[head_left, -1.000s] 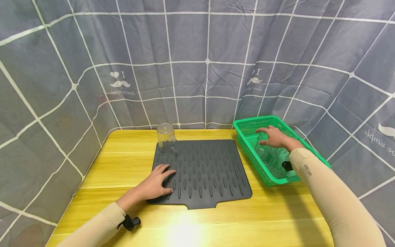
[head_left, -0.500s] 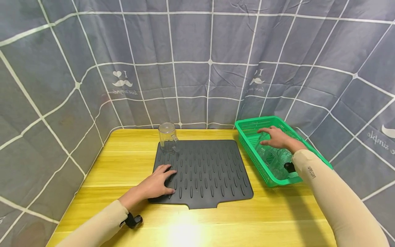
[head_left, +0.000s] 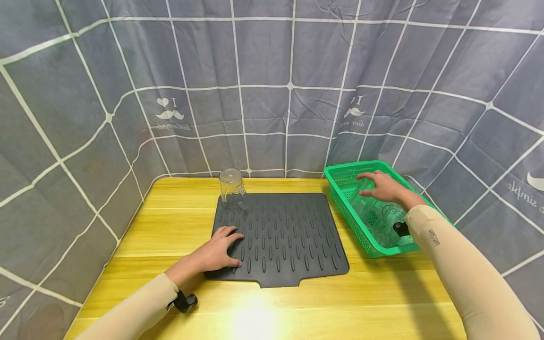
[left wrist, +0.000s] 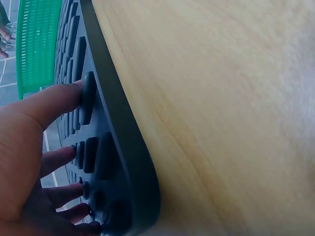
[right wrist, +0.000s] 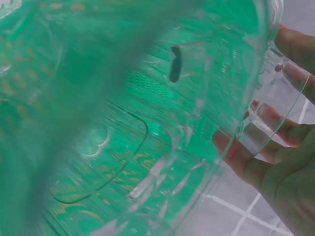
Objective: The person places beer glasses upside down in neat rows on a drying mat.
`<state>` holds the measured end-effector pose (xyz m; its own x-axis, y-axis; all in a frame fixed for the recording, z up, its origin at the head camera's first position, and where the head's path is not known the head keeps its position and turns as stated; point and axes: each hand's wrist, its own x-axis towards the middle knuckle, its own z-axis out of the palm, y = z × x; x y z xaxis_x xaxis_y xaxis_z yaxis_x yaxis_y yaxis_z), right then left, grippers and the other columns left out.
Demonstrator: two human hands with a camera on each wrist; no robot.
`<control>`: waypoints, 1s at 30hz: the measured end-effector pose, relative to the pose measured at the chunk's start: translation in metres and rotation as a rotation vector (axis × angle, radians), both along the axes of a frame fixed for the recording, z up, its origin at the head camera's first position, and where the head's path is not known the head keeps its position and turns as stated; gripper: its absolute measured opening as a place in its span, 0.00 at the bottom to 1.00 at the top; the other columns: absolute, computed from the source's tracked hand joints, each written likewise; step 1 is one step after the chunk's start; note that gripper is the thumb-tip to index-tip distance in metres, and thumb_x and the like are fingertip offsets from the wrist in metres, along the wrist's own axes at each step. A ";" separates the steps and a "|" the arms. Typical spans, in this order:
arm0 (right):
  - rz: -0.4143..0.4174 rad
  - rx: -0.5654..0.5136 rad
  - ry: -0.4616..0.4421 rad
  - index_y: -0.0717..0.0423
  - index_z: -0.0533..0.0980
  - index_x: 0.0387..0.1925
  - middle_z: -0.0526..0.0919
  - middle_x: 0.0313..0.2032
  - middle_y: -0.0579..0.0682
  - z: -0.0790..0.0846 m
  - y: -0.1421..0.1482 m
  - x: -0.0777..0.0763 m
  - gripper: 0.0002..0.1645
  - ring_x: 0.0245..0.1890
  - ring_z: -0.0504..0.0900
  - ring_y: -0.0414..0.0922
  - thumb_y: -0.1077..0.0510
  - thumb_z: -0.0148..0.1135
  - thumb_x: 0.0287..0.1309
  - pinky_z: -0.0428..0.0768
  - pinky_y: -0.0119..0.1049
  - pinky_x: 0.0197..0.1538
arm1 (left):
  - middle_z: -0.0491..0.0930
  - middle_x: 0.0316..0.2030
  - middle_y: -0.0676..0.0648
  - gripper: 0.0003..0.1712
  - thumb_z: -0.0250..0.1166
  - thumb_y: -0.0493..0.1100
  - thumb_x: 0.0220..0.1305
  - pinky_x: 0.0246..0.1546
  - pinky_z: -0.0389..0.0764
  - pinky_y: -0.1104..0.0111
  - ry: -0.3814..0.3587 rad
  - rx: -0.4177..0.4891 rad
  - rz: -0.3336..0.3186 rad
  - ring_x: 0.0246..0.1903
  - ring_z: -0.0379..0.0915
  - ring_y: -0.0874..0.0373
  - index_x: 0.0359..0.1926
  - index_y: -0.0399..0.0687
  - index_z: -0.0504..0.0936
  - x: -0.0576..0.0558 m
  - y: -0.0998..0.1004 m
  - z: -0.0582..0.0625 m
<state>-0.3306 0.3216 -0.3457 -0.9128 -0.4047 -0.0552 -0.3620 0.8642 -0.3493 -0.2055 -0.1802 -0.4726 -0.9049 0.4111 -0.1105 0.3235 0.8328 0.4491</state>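
My left hand (head_left: 214,252) rests with spread fingers on the left front part of a black ribbed mat (head_left: 289,236). In the left wrist view its thumb (left wrist: 61,101) touches a raised rib near the mat's edge. On the mat's back left corner stands a clear glass mug (head_left: 231,191), upside down, its handle to the right. My right hand (head_left: 384,186) reaches into a green plastic basket (head_left: 346,208) and grips a clear glass cup (head_left: 359,194). Through the cup's wall in the right wrist view, fingers (right wrist: 275,115) show opposite the thumb.
Several more clear glasses (head_left: 384,229) lie in the basket, below and in front of the right hand. The basket stands right of the mat on a wooden table (head_left: 182,203). A grey gridded curtain (head_left: 263,108) hangs behind and along both sides.
My right hand has shifted slightly right and up in the basket, its fingers now closer round the glass cup. The left hand stays on the mat. The head view has turned slightly left.
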 end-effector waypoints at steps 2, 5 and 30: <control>-0.004 -0.010 0.004 0.60 0.68 0.69 0.65 0.66 0.75 0.003 0.000 0.000 0.33 0.65 0.64 0.73 0.57 0.65 0.66 0.66 0.70 0.63 | 0.58 0.75 0.37 0.45 0.77 0.58 0.54 0.67 0.66 0.43 -0.002 0.000 0.001 0.75 0.48 0.37 0.70 0.50 0.72 0.000 0.000 -0.001; -0.004 -0.019 0.021 0.60 0.68 0.69 0.66 0.65 0.75 0.007 0.000 0.000 0.33 0.65 0.64 0.71 0.57 0.65 0.66 0.66 0.69 0.63 | 0.58 0.75 0.36 0.46 0.77 0.57 0.54 0.68 0.64 0.42 -0.008 0.007 -0.002 0.76 0.46 0.35 0.71 0.50 0.72 -0.001 0.000 0.000; -0.036 -0.107 0.074 0.56 0.68 0.70 0.63 0.68 0.70 0.046 -0.009 0.003 0.32 0.69 0.61 0.68 0.55 0.64 0.68 0.63 0.69 0.65 | 0.57 0.75 0.37 0.46 0.77 0.56 0.54 0.69 0.60 0.38 -0.038 -0.014 -0.007 0.77 0.42 0.32 0.72 0.51 0.71 -0.001 0.002 0.004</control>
